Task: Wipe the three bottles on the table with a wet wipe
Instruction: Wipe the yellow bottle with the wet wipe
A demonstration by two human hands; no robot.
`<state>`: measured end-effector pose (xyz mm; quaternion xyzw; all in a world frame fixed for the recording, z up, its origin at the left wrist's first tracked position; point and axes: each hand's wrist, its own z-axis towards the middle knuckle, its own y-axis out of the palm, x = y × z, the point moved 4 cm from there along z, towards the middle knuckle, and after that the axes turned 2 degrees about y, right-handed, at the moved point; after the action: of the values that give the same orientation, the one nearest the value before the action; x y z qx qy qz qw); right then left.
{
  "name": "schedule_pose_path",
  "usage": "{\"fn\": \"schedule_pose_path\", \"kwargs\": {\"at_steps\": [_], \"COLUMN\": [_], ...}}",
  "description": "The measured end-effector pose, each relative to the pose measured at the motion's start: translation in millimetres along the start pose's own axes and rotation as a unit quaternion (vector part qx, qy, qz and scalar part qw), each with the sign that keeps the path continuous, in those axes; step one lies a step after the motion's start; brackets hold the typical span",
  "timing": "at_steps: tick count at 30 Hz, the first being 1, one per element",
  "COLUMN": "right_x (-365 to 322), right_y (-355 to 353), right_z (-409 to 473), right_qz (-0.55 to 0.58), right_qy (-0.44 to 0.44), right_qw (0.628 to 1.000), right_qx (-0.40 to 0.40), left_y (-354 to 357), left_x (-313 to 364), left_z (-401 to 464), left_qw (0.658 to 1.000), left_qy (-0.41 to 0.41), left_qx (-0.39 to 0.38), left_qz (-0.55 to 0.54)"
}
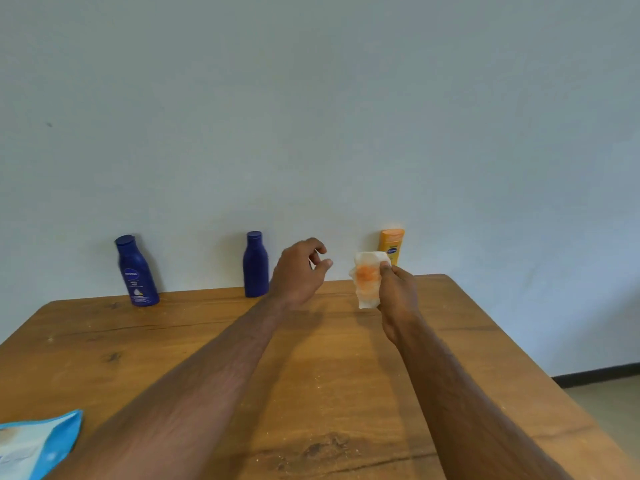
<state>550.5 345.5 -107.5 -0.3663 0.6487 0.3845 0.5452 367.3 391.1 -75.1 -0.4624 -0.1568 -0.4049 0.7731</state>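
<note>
Orange bottle (392, 244) upright, right hand (398, 292) pinching wipe (367, 279)

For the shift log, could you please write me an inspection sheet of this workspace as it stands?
Surface: wooden table, knots and a crack in the grain, pale specks near the front.
Job's things: blue bottle with label far left, plain blue bottle in the middle, orange bottle on the right, all upright along the wall edge; white wet wipe shows an orange tint.
Clutter: blue wipes packet at the near left corner.
Hands: left hand raised, fingers loosely curled, holding nothing; right hand pinches the wipe.
Cables: nothing seen.
Surroundings: plain pale wall; dark skirting at right.
</note>
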Motion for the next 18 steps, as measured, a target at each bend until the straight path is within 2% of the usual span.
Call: {"fn": "schedule_pose_path", "kwargs": {"at_steps": [4,9,18], "right_x": [-1.8,-5.4,-0.7], "right_y": [-57.3,-95.3,-108.6], "right_z": [19.4,46.8,82.0], "right_qz": [0.0,0.004,0.012], "right_qy": [0.004,-0.003,0.009], "right_qw": [0.998,0.996,0.997], "right_qx": [0.057,0.087,0.075], "left_y": [59.8,116.2,155.3], "left_x": [17.4,33.3,27.0], "left_z": [9.2,24.3,54.4], "left_qw": [0.995,0.987,0.979], "left_qy": [-0.078,-0.125,-0.184], "left_qx": [-0.033,-0.056,0.006], "left_qz": [-0.06,-0.083,-0.083]}}
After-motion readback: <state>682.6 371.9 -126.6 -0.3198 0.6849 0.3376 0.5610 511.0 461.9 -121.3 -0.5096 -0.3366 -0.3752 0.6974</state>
